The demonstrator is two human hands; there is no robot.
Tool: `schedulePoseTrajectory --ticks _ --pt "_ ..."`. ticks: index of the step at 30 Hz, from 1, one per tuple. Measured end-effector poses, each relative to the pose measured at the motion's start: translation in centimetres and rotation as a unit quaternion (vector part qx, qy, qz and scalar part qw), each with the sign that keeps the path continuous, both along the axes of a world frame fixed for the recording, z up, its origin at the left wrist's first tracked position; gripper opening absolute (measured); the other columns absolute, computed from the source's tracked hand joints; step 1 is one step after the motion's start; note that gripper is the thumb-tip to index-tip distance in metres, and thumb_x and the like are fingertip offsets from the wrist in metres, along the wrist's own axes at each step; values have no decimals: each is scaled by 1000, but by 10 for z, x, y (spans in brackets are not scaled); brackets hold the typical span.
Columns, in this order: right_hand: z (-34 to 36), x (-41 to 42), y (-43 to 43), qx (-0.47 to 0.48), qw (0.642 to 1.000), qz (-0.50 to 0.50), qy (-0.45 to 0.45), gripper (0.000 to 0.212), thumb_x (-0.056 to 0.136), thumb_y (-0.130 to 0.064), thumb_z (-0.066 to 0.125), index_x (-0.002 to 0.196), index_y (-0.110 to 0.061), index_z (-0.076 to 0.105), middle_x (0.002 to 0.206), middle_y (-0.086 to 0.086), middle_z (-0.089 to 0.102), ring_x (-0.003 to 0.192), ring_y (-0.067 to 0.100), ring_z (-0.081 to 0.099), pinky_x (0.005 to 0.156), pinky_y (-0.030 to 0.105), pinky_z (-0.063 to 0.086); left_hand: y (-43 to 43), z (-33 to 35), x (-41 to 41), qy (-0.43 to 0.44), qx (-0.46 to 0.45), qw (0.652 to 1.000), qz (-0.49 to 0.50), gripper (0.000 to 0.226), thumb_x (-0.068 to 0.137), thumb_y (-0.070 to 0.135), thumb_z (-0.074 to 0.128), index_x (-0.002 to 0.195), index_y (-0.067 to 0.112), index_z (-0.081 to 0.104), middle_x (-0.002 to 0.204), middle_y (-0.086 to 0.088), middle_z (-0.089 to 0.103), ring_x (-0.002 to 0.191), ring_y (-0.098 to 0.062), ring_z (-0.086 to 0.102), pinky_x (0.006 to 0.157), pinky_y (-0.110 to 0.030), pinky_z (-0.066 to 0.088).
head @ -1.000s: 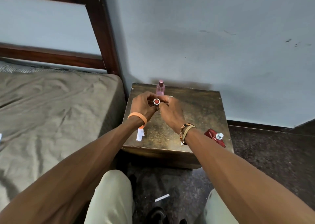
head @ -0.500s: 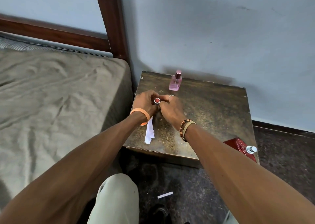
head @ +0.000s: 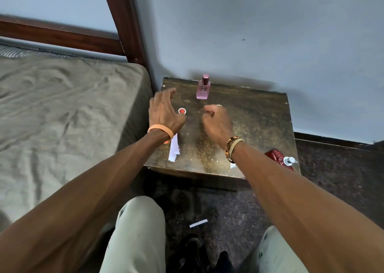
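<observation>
The bed (head: pixel 62 106) fills everything out past my left hand (head: pixel 164 110). Both hands hang over the dark bedside table (head: pixel 259 116). The left is spread wide with its fingers fanned and holds nothing. The right hand (head: pixel 217 123) is curled into a loose fist with its palm turned away from me, so I cannot tell whether anything sits inside it.

Behind my right wrist lies a red bottle (head: pixel 277 158), partly covered by the forearm. A pink perfume bottle (head: pixel 203 88) stands upright beyond the gap between the hands. Some white paper strips (head: pixel 174 150) poke out from under the left wrist.

The smallest thing is the one I am working with, a red-topped tube (head: pixel 182 111). It stands on the table just beside the left thumb, well nearer that hand than the right. I see it end-on, so its long axis looks upright, and its body is hidden below its top.
</observation>
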State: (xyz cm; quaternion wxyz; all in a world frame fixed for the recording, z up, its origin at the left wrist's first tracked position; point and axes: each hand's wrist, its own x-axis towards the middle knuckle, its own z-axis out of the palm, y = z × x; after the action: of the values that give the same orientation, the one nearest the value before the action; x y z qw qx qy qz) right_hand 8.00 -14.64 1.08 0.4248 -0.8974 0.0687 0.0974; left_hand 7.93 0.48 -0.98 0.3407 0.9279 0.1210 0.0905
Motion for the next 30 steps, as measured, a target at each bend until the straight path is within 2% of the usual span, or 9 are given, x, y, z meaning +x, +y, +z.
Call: schedulePoseTrajectory --ticks 3,5,9,12,14,16,19,25,30 --pt "10 -4 -32 -37 997 -62 -9 32 93 -7 58 123 -12 67 121 3 69 107 19 65 85 24 49 -11 14 -11 -104 37 994 -20 43 75 20 61 117 19 57 102 -3 58 96 -23 52 90 -36 43" --pt "15 -10 -52 -50 993 -106 -11 28 91 -5 61 116 -14 69 117 4 70 108 21 65 90 28 52 -27 21 -17 -110 47 990 -75 30 84 21 57 114 18 59 96 -2 59 89 -19 53 84 -37 47" --pt "17 -27 -75 -76 985 -157 7 27 89 0 64 111 -14 71 114 4 70 106 21 64 91 32 54 -70 26 -32 -36 -6 982 -187 15 91 21 58 103 18 66 96 1 65 83 -10 55 78 -28 49" --pt "12 -41 -80 -82 985 -152 19 28 90 -1 62 114 -12 70 117 6 69 108 22 63 89 29 50 -102 14 -41 44 -19 975 -218 16 89 19 61 101 14 69 96 -3 71 86 -17 63 81 -32 52" --pt "6 -50 -80 -77 985 -147 41 27 90 -3 62 115 -11 68 118 9 67 108 24 62 86 30 49 -118 4 -44 99 -12 971 -215 24 88 21 61 110 14 70 99 -5 72 92 -21 66 84 -34 53" --pt "-1 -56 -79 -69 985 -145 65 27 90 -3 61 114 -11 66 115 11 67 103 26 63 86 33 52 -130 -4 -47 138 -6 966 -217 26 89 19 59 112 12 68 99 -8 71 93 -25 66 78 -33 52" --pt "-7 -64 -77 -51 985 -143 83 31 90 -1 56 119 -10 63 113 11 67 101 26 64 89 40 54 -138 -16 -51 158 18 960 -229 9 87 13 55 85 13 64 90 -14 68 84 -34 65 64 -35 46" --pt "-18 -73 -74 -27 983 -174 57 33 93 -4 52 124 -8 61 115 11 68 106 27 64 90 39 53 -140 -27 -52 141 28 966 -213 17 90 17 57 96 21 73 91 -8 67 80 -29 65 63 -33 50" --pt "-21 -77 -71 -21 983 -180 44 41 89 -1 52 128 -11 60 116 9 70 112 26 63 94 40 51 -138 -32 -51 148 -8 968 -205 7 85 28 66 87 29 72 95 -4 68 85 -24 64 71 -36 55"
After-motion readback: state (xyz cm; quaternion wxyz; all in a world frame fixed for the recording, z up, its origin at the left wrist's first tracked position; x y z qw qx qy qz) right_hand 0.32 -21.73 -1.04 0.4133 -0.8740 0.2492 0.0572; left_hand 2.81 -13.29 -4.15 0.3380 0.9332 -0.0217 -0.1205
